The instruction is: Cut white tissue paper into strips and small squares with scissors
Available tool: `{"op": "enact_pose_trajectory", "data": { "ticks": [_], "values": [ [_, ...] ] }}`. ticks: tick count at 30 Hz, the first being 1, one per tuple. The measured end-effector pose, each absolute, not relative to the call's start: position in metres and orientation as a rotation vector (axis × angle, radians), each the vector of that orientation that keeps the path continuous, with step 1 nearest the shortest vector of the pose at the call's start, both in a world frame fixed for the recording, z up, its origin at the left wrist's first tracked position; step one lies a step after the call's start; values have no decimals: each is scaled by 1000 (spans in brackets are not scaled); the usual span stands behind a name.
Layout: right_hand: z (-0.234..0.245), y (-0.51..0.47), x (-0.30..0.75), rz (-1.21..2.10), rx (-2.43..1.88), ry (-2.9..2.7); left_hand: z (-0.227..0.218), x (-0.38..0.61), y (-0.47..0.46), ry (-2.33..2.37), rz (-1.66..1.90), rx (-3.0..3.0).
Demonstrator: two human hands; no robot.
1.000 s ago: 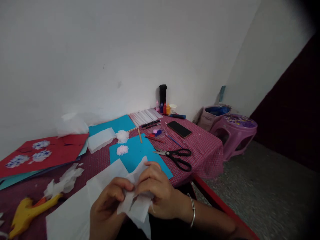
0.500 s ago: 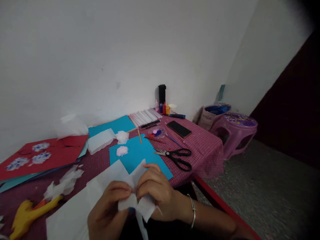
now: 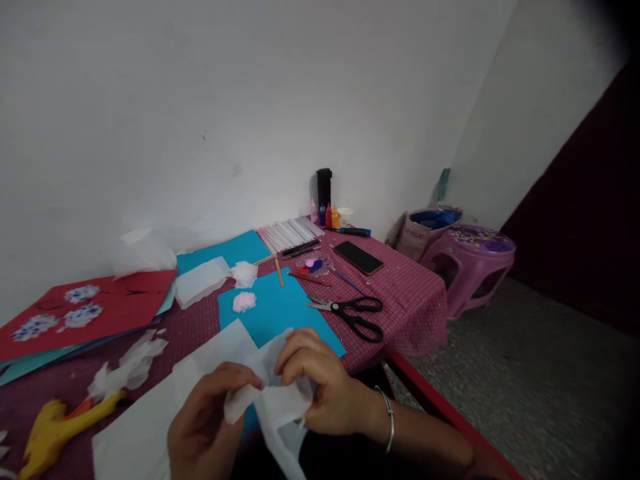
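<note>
A thin piece of white tissue paper (image 3: 280,410) is stretched between my two hands, creased and hanging down in front of me. My left hand (image 3: 213,417) pinches its left edge between thumb and fingers. On the other side my right hand (image 3: 330,380), with a bangle at the wrist, grips the bunched paper, its fingertips curled inward. Just beyond lies a blue sheet (image 3: 285,313) with a pale pink tissue puff (image 3: 245,302) on it. White sheets (image 3: 145,413) lie under and left of my left hand.
Black-handled scissors (image 3: 353,313) lie right of the blue sheet, near a phone (image 3: 358,257) and a paint palette (image 3: 314,265). A yellow glue gun (image 3: 55,433) is at the left. Small paint bottles (image 3: 325,215) stand behind; a pink stool (image 3: 470,267) is beside the table.
The tissue paper has been spread and turned between my hands, with more of it now hanging down. My left hand has shifted slightly left. The things on the table have not moved.
</note>
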State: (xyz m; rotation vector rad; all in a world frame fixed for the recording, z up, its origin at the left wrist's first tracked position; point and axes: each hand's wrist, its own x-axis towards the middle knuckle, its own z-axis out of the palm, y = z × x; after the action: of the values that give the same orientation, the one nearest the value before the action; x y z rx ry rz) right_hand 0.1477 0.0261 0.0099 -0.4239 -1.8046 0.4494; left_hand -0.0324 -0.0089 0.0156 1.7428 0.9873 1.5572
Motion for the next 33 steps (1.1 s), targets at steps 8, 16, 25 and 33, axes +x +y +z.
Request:
{"op": "enact_pose_trajectory", "data": {
  "ticks": [8, 16, 25, 33],
  "values": [
    [15, 31, 158, 666, -375, -1906, 17, -40, -4, 973, 1422, 2165],
    [25, 29, 166, 599, -373, -2124, 28, -38, -4, 915, 1440, 2442],
    [17, 31, 163, 555, -390, -2074, 20, -37, 1, 918, 1389, 2394],
    [10, 34, 159, 589, -425, -2022, 24, -34, -1, 1123, 1117, 2114]
  ]
}}
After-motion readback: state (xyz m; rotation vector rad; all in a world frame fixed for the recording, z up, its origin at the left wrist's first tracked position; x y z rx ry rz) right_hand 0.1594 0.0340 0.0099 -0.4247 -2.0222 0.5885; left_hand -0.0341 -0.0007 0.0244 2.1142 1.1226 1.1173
